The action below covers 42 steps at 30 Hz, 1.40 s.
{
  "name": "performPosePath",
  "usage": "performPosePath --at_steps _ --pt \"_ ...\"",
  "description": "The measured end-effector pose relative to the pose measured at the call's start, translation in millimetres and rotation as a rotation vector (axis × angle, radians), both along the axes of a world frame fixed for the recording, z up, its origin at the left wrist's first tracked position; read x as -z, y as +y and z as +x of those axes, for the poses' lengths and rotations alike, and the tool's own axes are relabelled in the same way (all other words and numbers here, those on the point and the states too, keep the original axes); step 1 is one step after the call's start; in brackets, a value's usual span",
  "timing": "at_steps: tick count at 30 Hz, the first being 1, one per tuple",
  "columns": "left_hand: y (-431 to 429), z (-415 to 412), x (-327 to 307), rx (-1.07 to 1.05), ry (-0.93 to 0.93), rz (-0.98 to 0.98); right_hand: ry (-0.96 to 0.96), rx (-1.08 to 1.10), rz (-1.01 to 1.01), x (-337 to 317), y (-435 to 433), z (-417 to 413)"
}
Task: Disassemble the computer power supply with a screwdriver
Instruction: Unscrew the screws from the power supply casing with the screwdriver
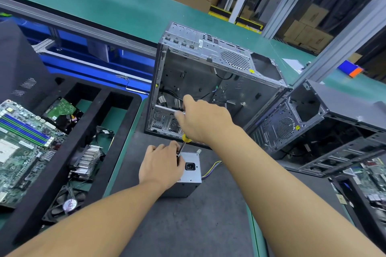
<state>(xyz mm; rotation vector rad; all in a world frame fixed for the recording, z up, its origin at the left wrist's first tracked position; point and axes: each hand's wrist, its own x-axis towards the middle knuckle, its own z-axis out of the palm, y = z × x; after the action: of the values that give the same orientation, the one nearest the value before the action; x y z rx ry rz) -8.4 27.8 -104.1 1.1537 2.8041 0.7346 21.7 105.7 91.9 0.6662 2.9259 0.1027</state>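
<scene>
Along the left of the frame, a black foam tray (117,110) holds stripped parts in its compartments: a motherboard (18,144) at far left, then a hard drive (60,110), a heatsink (87,160) and a fan (69,204). At lower centre the power supply (192,173) stands on the grey mat, and the left hand (160,167) curls over its top corner to steady it. Just right of it, the right hand (204,121) clasps the screwdriver (183,142) by the handle, tip at the casing's upper edge. A casing screw seems to be the step in hand; the next move calls for firm downward pressure while turning.

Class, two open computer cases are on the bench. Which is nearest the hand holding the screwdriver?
The middle case, right behind the right hand and screwdriver; the other case sits farther right.
</scene>
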Motion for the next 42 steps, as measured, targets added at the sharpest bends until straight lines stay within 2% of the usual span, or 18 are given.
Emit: performPosePath --at_steps 2,7,12,19,23,29,33,35,38,42 --pt "0.2 0.2 0.2 -0.007 -0.005 0.008 0.031 -0.043 -0.010 1.3 1.3 -0.9" --pt "-0.1 0.6 -1.1 -0.005 0.005 0.006 -0.062 -0.019 -0.110 -4.0 1.6 -1.5" --pt "0.2 -0.6 -1.0 0.006 0.011 -0.016 0.030 -0.030 0.035 2.8 2.3 -0.2" --pt "0.3 0.2 -0.7 0.002 0.003 0.004 -0.045 -0.036 -0.099 -2.5 0.9 0.1" --pt "-0.1 0.7 0.1 -0.007 -0.002 0.014 0.091 -0.023 -0.015 5.7 1.4 -0.5" --pt "-0.2 0.4 -1.8 -0.007 0.024 -0.019 0.012 -0.076 -0.190 4.7 2.1 2.9" --pt "0.3 0.2 -2.2 0.003 0.006 -0.012 0.102 -0.044 -0.045 5.0 1.2 2.7" --pt "0.6 -0.1 -2.1 0.005 -0.003 -0.006 0.127 -0.038 -0.063 5.4 2.0 2.7" --pt "0.4 0.5 -2.3 0.011 0.001 0.000 0.053 -0.016 -0.143 4.7 2.9 4.9" --pt "0.4 1.0 -2.4 -0.011 -0.021 0.011 0.088 0.017 -0.064 5.3 2.8 6.9"
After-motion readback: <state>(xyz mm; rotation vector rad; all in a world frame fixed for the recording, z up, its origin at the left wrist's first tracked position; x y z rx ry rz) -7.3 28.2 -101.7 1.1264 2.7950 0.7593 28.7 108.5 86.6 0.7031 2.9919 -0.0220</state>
